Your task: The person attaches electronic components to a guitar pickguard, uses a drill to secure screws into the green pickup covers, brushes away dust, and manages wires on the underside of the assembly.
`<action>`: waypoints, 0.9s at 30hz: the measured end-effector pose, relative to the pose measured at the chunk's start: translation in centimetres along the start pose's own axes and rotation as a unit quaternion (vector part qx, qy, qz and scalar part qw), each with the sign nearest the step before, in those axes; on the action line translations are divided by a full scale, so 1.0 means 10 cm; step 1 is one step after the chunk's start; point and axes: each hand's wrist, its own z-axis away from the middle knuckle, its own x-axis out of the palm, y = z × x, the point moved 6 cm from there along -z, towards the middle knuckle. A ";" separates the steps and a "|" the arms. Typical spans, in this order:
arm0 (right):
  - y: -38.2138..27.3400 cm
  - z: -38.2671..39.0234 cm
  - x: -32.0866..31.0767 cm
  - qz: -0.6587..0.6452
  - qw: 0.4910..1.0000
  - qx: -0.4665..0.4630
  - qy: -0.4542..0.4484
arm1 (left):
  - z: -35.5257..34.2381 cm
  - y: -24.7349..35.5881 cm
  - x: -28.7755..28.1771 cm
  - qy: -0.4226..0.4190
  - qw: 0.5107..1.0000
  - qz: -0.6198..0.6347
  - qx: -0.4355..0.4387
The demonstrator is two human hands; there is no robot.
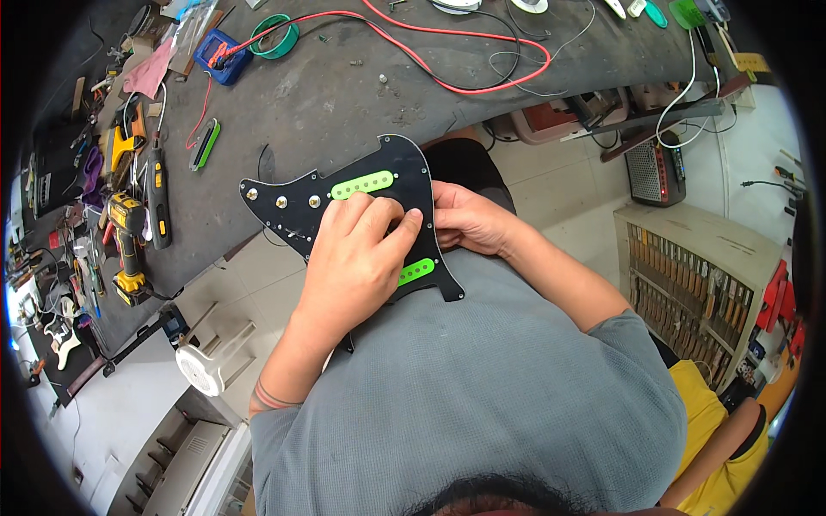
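A black guitar pickguard (410, 161) is tilted against my grey shirt at the bench edge. Two bright green pickups show in it, an upper one (362, 185) and a lower one (417, 273); metal control shafts (281, 202) line its left side. Across its front lies my left hand (357, 249), fingers bent and closed over the middle, between the green pickups. Whatever sits under those fingertips is hidden. My right hand (469, 219) grips the right edge, its fingertips passing behind the pickguard.
On the dark workbench (344, 103) lie a red cable (447, 33), a green ring-shaped dish (274, 37), a loose green pickup (205, 144) and a yellow drill (129, 245). A white stool (202, 370) stands below. Right are a tool cabinet (688, 275) and a person in yellow (697, 404).
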 end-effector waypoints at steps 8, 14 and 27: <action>-0.05 -0.02 -0.04 0.048 0.999 0.004 0.025 | -0.05 -0.20 -0.28 0.075 0.996 0.013 -0.034; -0.07 0.00 -0.31 0.087 0.991 0.009 0.098 | -0.22 -0.52 -0.59 0.138 0.987 0.001 -0.082; -0.10 0.29 -0.62 0.119 0.966 0.000 0.229 | -1.02 -0.93 -0.34 0.109 0.991 -0.046 -0.059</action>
